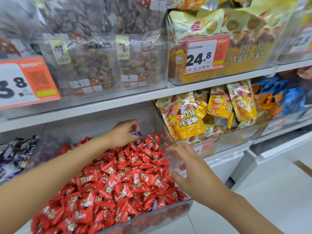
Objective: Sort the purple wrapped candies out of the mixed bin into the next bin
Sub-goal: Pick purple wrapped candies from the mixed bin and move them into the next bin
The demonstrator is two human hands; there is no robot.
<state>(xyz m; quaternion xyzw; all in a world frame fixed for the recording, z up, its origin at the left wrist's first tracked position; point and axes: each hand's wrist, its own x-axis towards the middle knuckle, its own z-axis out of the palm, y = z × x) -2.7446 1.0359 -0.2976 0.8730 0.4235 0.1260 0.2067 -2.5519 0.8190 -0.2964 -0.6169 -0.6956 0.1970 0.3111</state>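
1. The left hand pinches a purple candy just above the back of the bin.
2. Red candies fill that bin.
3. The right hand hovers released, fingers spread, at the bin's right wall.
4. A purple pile lies left of the bin.
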